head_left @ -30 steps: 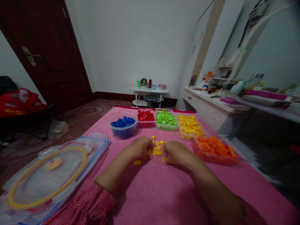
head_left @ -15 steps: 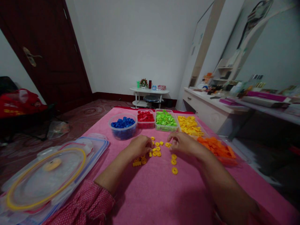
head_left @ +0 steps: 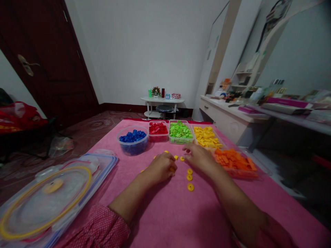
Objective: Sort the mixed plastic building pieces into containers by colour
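My left hand (head_left: 161, 167) bends its fingers down over a group of small yellow toy pieces, hiding most of them. A bit of yellow shows at its fingertips; what they grip, if anything, I cannot make out. To the right, my right hand (head_left: 198, 156) hovers palm down with fingers slightly apart, beside a small yellow piece (head_left: 182, 158). Another yellow block (head_left: 176, 157) lies between the hands. Below the right hand, yellow ring-shaped pieces (head_left: 189, 177) form a short column on the pink cloth (head_left: 165, 213).
Along the back stand tubs of blue pieces (head_left: 133, 148), red pieces (head_left: 158, 137), green pieces (head_left: 181, 139) and yellow pieces (head_left: 207, 137). A tub of orange pieces (head_left: 235, 174) is close to my right forearm. Stacked plastic lids (head_left: 85, 203) lie at the left.
My left hand has moved right and slightly down, covering the yellow pieces that lay in the middle. The right hand stays near its place, its fingers lifted a little. The view shifted slightly.
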{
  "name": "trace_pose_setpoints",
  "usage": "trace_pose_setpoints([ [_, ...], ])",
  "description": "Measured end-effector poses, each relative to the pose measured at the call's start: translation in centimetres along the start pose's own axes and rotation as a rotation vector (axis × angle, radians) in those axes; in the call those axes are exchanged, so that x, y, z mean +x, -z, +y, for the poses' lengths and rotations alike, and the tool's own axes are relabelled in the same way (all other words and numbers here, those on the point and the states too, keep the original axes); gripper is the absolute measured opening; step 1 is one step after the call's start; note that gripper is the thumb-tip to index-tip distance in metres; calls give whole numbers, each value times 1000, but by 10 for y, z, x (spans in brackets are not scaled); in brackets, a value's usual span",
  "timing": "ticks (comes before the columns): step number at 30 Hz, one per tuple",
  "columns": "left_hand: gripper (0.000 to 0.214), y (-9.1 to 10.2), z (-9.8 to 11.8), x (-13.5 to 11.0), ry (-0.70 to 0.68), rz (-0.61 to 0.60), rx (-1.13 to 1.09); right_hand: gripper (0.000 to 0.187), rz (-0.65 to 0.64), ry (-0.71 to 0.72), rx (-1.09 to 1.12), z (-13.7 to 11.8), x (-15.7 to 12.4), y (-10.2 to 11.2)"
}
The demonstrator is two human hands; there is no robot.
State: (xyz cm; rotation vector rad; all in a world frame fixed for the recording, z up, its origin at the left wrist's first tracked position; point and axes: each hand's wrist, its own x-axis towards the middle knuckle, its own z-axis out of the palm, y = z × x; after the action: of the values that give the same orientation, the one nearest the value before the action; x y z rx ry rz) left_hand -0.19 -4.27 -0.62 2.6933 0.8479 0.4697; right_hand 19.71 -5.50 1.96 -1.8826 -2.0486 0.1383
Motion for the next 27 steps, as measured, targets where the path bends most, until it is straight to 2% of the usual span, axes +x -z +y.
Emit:
trace_pose_setpoints([
  [3,8,1,-4,1,1,30,-19,34,-66,14,-53,-4,-4,-23],
  [6,12,9,-8,3,107,79,-131,23,-78,-18,-69,-2,-1,-30],
  [8,16,14,-14,5,237,177,-207,26,-48,-20,-67,-3,3,-29],
  [10,18,16,-21,5,344,325,-244,33,-6,8,-44,-8,5,-29],
  [12,19,14,-31,4,400,433,-223,37,-11,54,-13,-13,6,-31],
  [13,21,12,-36,3,411,448,-196,37,-36,79,-2,-16,6,-33],
  [16,26,4,-46,0,419,364,-112,32,-113,120,-5,-20,4,-41],
  [21,27,1,-46,-4,392,200,-33,29,-98,127,3,-16,4,-46],
  [24,25,4,-42,-5,439,189,-11,29,-91,109,33,-14,4,-46],
  [27,19,6,-39,-4,445,264,-90,26,-38,107,140,-15,5,-44],
])
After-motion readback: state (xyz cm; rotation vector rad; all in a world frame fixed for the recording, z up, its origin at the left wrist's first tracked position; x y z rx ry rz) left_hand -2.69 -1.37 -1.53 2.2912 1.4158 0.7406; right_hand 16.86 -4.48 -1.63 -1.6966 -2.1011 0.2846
